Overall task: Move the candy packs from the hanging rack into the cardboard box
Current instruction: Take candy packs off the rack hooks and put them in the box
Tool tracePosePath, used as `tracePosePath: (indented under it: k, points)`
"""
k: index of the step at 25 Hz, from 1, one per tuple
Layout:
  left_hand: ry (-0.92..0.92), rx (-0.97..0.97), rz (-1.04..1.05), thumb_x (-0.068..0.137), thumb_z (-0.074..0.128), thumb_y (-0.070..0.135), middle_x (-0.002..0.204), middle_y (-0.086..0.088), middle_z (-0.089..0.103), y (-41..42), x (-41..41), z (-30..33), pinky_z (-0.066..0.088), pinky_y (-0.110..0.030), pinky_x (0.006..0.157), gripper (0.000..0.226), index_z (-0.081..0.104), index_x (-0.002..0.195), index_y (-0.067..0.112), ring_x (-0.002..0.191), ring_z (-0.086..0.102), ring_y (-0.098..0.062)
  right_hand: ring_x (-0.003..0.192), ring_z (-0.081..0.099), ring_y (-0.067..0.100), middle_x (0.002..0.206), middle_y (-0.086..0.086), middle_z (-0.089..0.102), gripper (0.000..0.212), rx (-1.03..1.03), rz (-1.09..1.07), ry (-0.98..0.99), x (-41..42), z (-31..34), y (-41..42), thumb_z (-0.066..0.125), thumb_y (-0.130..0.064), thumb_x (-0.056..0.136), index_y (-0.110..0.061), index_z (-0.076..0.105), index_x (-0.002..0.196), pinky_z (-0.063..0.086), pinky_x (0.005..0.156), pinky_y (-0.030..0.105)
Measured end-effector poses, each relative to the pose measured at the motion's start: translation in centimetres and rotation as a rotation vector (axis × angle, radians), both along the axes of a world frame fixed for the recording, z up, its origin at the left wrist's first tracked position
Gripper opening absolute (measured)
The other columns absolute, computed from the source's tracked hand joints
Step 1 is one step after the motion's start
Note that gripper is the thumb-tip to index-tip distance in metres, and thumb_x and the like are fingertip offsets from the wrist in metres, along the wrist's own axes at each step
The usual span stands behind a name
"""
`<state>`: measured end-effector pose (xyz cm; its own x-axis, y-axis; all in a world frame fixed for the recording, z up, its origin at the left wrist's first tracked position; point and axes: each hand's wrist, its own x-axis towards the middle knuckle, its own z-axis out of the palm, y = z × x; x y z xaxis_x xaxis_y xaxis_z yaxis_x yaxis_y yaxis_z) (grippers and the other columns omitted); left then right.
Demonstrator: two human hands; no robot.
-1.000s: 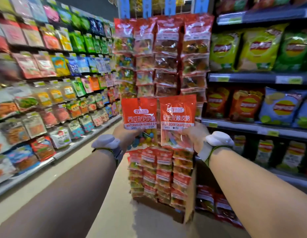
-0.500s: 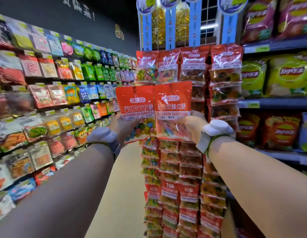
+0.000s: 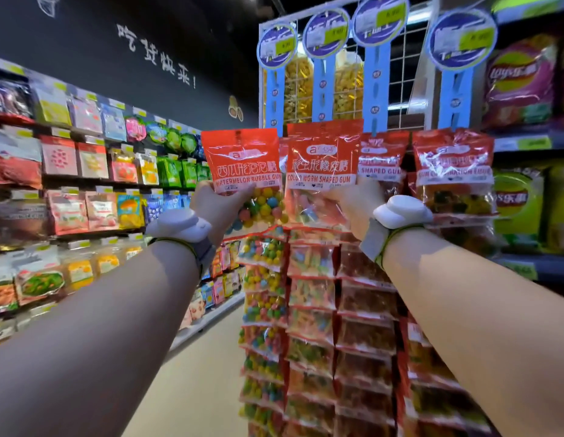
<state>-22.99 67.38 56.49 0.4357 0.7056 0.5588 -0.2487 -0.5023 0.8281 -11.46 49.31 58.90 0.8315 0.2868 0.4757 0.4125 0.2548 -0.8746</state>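
My left hand (image 3: 216,208) grips a red watermelon bubble gum pack (image 3: 242,167) from below, held upright at the top of the hanging rack (image 3: 400,99). My right hand (image 3: 357,205) holds a red colour worm shaped gum pack (image 3: 321,159) beside it, also upright. Both packs are raised in front of the rack's blue hanging strips (image 3: 376,86). Columns of similar red candy packs (image 3: 312,294) hang below and to the right. The cardboard box is out of view.
Snack shelves (image 3: 85,184) line the aisle on the left. Crisp bags (image 3: 520,77) fill the shelves on the right behind the rack. A beige floor strip (image 3: 192,383) runs between the left shelves and the rack. White bands sit on both wrists.
Both hands have risen with their packs from the rack's lower part to its top. The view has tilted upward, and the box at the rack's foot has dropped out of sight.
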Motion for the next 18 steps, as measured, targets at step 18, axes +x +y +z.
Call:
tracePosePath:
  k: [18]
  points:
    - [-0.150, 0.029, -0.167, 0.066, 0.077, 0.058, 0.074, -0.006, 0.069, 10.6, 13.2, 6.5, 0.050, -0.033, 0.051, 0.061, 0.053, 0.106, 0.019, 0.052, 0.062, -0.022, 0.113, 0.059, 0.023, 0.129, 0.005, 0.058, 0.075, -0.191, -0.531, -0.360, 9.5, 12.3, 7.5, 0.075, -0.014, 0.077, -0.018, 0.038, 0.142, 0.049, 0.096, 0.032]
